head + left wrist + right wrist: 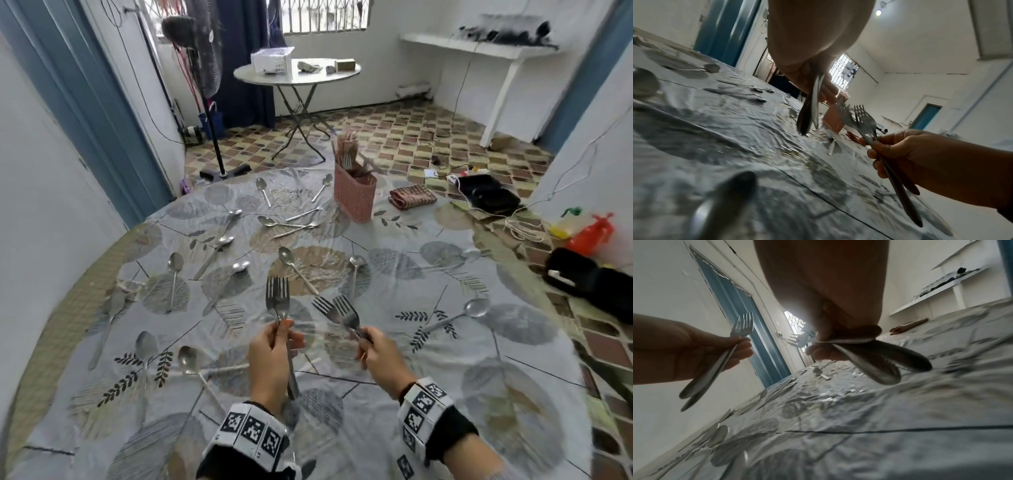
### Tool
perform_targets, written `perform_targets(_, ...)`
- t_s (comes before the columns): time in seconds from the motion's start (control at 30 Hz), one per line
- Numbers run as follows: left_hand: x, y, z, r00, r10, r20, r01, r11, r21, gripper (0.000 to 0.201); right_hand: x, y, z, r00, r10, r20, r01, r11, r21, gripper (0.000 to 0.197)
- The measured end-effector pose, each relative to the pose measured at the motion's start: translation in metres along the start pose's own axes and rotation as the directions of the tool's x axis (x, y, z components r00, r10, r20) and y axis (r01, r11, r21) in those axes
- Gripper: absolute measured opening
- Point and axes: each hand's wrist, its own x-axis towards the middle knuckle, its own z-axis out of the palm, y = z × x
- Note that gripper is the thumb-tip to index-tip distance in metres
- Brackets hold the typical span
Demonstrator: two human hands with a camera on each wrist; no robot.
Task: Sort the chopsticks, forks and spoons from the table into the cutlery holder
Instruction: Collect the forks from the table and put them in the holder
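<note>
Forks are held in both hands above the tabletop [428,394], which is covered by a grey cloth printed with leaves. The left hand [270,356] is curled round the left pair of forks [278,298], two of them held nearly upright with the tines up and the handles pointing down past the wrist. The right hand [380,356] is clamped on the right pair of forks [339,313] — again two, the tines slanting up and to the left. In the right wrist view the handle ends [885,363] of that pair are seen splayed below the fingers [824,352]; in the left wrist view the other pair's handles [809,110] hang close together. The two hands are near each other but apart, over the near half of the tabletop.

The cutlery holder [354,195], a pink perforated basket, stands upright at the far edge, well apart from the hands. Chopsticks [346,147] and what seem to be fork tines are seen sticking out of it — which compartment holds which cannot be told. Spoons [291,263] lie scattered on the cloth between the hands and the holder and out to the left, with one spoon [474,308] off to the right. Two slim handled pieces just left of the holder are too small to name with confidence.
</note>
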Motion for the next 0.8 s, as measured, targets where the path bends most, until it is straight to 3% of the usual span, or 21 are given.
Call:
perform_targets(0.13, -0.046, 0.002, 0.075, 0.999, 0.013, 0.044, -0.012, 1.000, -0.011, 0.022, -0.036, 0.031, -0.075, 0.998, 0.042, -0.056, -0.033, 0.987, 0.154, 0.023)
perform_targets(0.33, -0.111, -0.006, 0.181, 0.998, 0.060, 0.002, -0.060, 0.998, 0.022, 0.028, -0.084, 0.086, -0.189, 0.988, 0.006, -0.153, -0.005, 1.000, 0.006, 0.018)
perform_targets(0.47, -0.144, -0.007, 0.230, 0.996, 0.056, 0.066, -0.057, 0.998, 0.008, 0.028, -0.107, 0.111, -0.257, 0.964, 0.062, -0.258, -0.041, 0.995, 0.086, 0.021)
perform_targets(0.6, -0.155, -0.007, 0.264, 0.990, 0.057, 0.133, -0.057, 0.998, -0.004, 0.026, -0.111, 0.129, -0.309, 0.951, 0.127, -0.281, -0.048, 0.962, 0.270, 0.025)
perform_targets(0.8, -0.131, -0.011, 0.322, 0.985, 0.065, 0.159, -0.061, 0.998, -0.027, 0.023, -0.089, 0.152, -0.359, 0.972, 0.111, -0.205, -0.046, 0.953, 0.299, 0.019)
